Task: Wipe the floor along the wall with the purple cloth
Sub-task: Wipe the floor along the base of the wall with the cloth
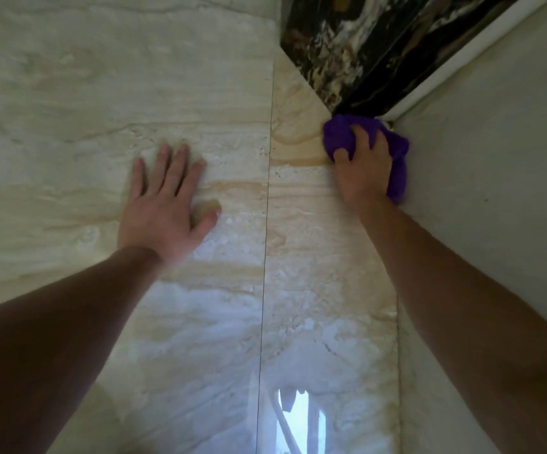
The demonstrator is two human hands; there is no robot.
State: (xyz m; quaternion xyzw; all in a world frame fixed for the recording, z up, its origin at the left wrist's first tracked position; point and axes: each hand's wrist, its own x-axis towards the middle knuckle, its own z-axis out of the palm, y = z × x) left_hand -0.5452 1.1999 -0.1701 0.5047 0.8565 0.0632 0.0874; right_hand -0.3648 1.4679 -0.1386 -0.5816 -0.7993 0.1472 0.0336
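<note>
The purple cloth (339, 136) is bunched up on the cream marble floor (298, 257), pressed into the corner where the pale wall (495, 158) meets a dark marble strip. My right hand (364, 168) lies on top of the cloth and grips it, fingers curled over the folds; part of the cloth shows on the wall side of the hand. My left hand (167, 204) rests flat on the floor well to the left, fingers spread, holding nothing.
A black and gold marble strip (357, 54) runs away from the corner at the top, edged by a white skirting board (462, 50). A thin tile joint (267, 224) runs down the floor between my arms. A window reflection (298, 417) shines near the bottom.
</note>
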